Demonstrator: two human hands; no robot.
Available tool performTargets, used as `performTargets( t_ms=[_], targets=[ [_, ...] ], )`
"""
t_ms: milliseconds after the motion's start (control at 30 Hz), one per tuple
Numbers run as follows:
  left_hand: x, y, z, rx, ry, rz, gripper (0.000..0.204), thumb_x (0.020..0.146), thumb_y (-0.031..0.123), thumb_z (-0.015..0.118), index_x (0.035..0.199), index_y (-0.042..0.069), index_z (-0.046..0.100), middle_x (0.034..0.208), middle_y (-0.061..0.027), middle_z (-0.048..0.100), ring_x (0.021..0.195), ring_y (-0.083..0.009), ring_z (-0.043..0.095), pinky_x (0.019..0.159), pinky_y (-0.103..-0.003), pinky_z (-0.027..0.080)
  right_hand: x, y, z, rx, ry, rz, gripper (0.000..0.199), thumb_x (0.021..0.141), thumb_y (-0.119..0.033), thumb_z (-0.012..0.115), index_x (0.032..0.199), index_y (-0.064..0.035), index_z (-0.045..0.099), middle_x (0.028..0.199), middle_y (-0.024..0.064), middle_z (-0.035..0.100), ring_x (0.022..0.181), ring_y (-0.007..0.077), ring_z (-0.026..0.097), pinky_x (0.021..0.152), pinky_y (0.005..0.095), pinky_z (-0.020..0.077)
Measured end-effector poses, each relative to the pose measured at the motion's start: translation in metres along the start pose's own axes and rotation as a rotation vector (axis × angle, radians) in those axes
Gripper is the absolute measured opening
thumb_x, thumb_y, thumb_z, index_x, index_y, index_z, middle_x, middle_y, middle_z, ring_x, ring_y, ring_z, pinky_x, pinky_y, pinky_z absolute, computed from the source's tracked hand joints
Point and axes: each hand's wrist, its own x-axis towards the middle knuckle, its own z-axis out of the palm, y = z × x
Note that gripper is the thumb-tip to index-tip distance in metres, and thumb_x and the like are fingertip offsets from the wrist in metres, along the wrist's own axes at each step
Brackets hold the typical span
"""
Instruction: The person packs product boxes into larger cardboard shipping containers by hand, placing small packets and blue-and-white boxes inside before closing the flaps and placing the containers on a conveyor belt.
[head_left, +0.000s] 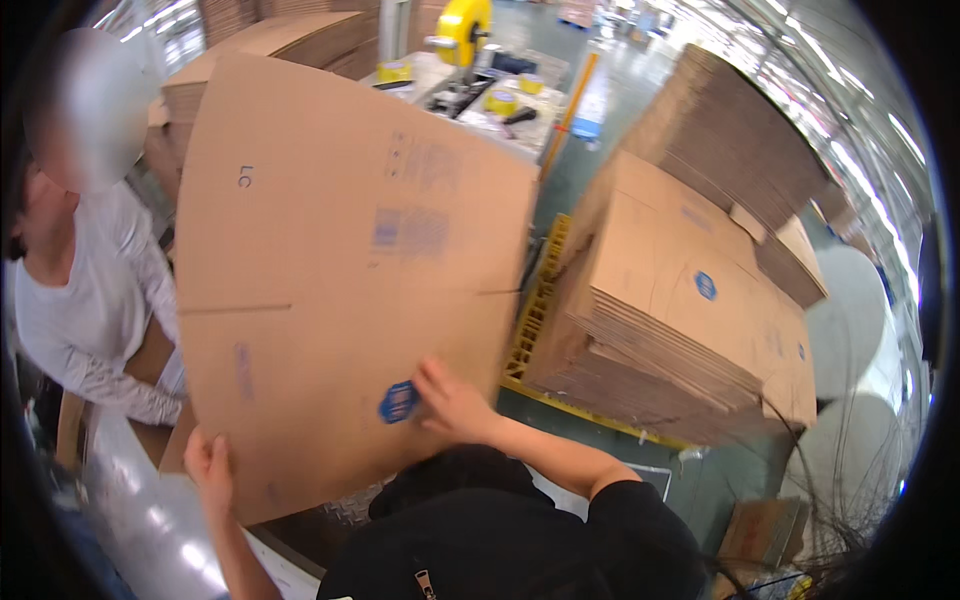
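Note:
A large flattened cardboard box [330, 270] stands tilted up before me, with slits at both sides and blue printed marks. At its lower left edge, my left hand [210, 468] is closed on the cardboard with the thumb on the near face; the fingers behind are partly hidden. My right hand [452, 402] lies against the lower right part of the same face, fingers outstretched beside a blue printed mark.
A tall stack of flat boxes [690, 290] rests on a yellow pallet [540, 300] to my right. At the far side is a workbench [525, 140] with a yellow tape dispenser [462, 30]. A co-worker in a white top [95, 290] is close on the left, near a metal surface [150, 510].

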Motion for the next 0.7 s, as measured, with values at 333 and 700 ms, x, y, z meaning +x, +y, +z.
performTargets(
  t_ms=[333, 700],
  targets=[
    [-0.067, 0.041, -0.007, 0.941, -0.193, -0.391, 0.032, 0.088, 0.019, 0.048, 0.117, 0.006, 0.047, 0.109, -0.0188, 0.057, 0.096, -0.0372, 0.056, 0.082, -0.041, 0.045, 0.208, -0.046, 0.026, 0.206, -0.132, -0.769, 0.079, 0.061, -0.033, 0.076, 0.129, -0.0124, 0.043, 0.135, 0.0079, 0.04, 0.128, 0.0274, 0.033, 0.106, 0.0479, 0.0242],
    [-0.103, 0.047, -0.019, 1.094, 0.056, -0.631, 0.026, 0.078, 0.028, 0.063, 0.07, 0.003, 0.062, 0.067, -0.0179, 0.059, 0.067, -0.0356, 0.059, 0.059, -0.044, 0.045, 0.202, 0.003, 0.011, 0.721, -0.098, -1.108, 0.04, 0.077, -0.042, 0.057, 0.057, -0.0133, 0.037, 0.061, 0.0011, 0.039, 0.062, 0.0201, 0.042, 0.066, 0.0355, 0.0267]
  ],
)
